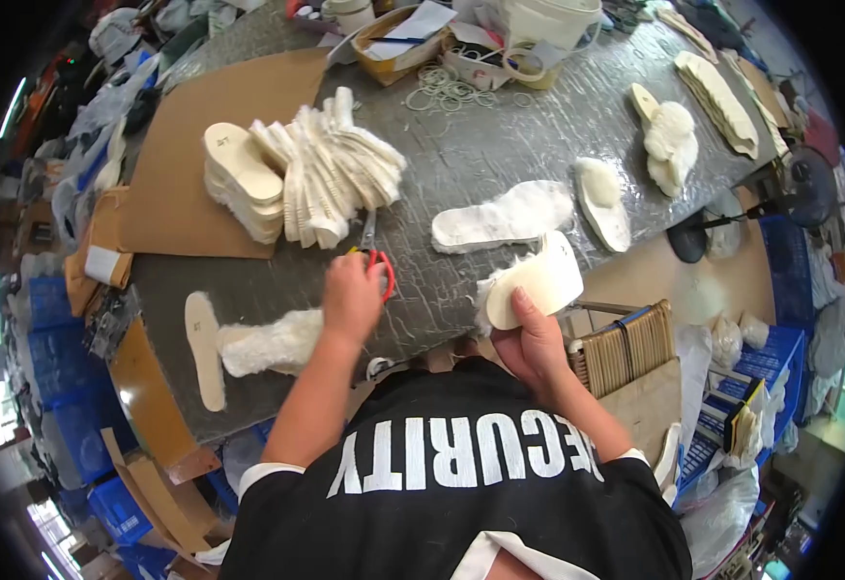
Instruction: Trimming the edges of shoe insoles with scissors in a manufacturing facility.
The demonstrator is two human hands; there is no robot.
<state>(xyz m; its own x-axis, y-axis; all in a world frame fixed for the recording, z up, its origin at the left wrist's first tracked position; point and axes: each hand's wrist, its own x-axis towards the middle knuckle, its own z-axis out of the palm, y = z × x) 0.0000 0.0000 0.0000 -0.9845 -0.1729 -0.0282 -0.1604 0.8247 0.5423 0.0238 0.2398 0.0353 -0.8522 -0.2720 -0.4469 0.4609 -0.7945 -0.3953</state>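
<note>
My right hand [537, 350] grips a cream insole with fluffy white lining [539, 280], thumb on its smooth face, just over the table's near edge. My left hand [351, 300] is closed at the red handles of a pair of scissors [381, 275], whose blades point away from me; its fingertips are partly hidden. Beyond the scissors, a stack of insoles [241, 174] stands beside a fanned row of fur-lined insoles [326, 169]. A white fleecy insole [502, 215] lies beyond the held one. Left of my left forearm rest a bare insole [204, 350] and a fluffy white piece [273, 343].
The grey-covered table [413, 319] carries a cardboard sheet [176, 164] under the stacks. At the back are a paper-filled box [398, 48], a white bucket [550, 24] and loose rubber bands [447, 89]. Slippers [669, 140] and a fan [804, 188] are at the right.
</note>
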